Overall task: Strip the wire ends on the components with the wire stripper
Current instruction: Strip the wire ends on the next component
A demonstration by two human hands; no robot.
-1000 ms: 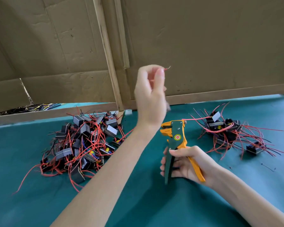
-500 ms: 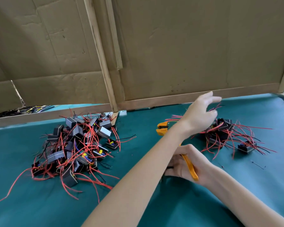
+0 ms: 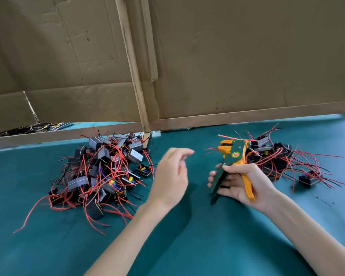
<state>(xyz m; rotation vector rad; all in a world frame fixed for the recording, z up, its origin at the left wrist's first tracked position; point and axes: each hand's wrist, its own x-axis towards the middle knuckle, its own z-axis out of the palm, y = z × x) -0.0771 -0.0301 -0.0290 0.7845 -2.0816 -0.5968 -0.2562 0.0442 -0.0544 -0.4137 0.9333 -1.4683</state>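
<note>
Your left hand (image 3: 170, 176) is back from the right pile of components (image 3: 277, 156), now over mid-bench (image 3: 187, 246), fingers loose, empty. Your right hand (image 3: 245, 184) grips the wire stripper (image 3: 235, 154) upright beside that pile. The left pile (image 3: 106, 172) lies just beside your left hand.

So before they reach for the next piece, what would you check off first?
1. Picking hand free: ok, the left hand holds nothing, fingers loose.
2. Tool in hand: ok, the right hand grips the green-and-orange wire stripper by its handles.
3. Stripper's mouth free of wire: cannot tell, red wires run close by it.
4. Parts at hand: ok, the big heap of black components with red wires lies beside the left hand.
5. Heaps kept apart: ok, bare teal cloth separates it from the smaller heap on the right.
</note>
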